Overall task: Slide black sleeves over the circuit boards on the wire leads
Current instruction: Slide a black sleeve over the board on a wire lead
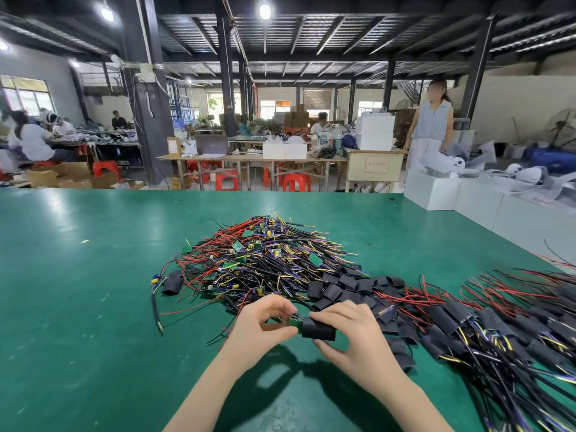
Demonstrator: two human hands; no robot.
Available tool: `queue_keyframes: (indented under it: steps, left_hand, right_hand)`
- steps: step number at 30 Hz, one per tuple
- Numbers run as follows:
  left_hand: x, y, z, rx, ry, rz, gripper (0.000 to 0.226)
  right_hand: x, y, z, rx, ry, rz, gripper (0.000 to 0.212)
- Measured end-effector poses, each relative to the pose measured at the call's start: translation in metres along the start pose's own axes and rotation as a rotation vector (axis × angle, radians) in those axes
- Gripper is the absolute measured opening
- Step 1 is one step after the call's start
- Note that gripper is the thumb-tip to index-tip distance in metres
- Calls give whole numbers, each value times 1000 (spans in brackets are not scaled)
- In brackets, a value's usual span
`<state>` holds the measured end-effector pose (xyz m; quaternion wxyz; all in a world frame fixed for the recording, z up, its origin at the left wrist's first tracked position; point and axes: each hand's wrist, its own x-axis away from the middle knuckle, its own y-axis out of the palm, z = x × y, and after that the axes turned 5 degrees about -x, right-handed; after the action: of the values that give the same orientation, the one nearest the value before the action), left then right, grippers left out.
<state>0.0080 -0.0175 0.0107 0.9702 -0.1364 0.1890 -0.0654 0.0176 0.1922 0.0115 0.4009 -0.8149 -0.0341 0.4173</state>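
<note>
At lower centre of the frame, the left hand [263, 322] pinches a green circuit board [294, 323] while the right hand [346, 330] grips a black sleeve [318, 329] at its edge; keeping the sleeve mouth open and square should ease the board in.

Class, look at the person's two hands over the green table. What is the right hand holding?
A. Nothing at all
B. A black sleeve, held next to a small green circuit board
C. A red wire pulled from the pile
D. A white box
B: the right hand grips a black sleeve beside the green circuit board, which the left hand pinches.
</note>
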Motion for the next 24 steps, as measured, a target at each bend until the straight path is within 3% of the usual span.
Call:
queue_keyframes:
  steps: [7,11,19,24]
  left_hand:
    - [-2,-4,-1,-129,-11,-8,23]
    - [-2,-7,-5,-229,-44,-73,5]
    - [-2,0,-2,-9,-89,-45,17]
    - [-2,-4,-1,148,-144,-89,13]
  right_hand:
    - [-1,2,-2,-4,-12,34,33]
    - [0,2,0,-6,9,49,34]
    - [0,-1,-3,-127,95,-9,36]
    - [-1,-2,-7,-51,22,87,34]
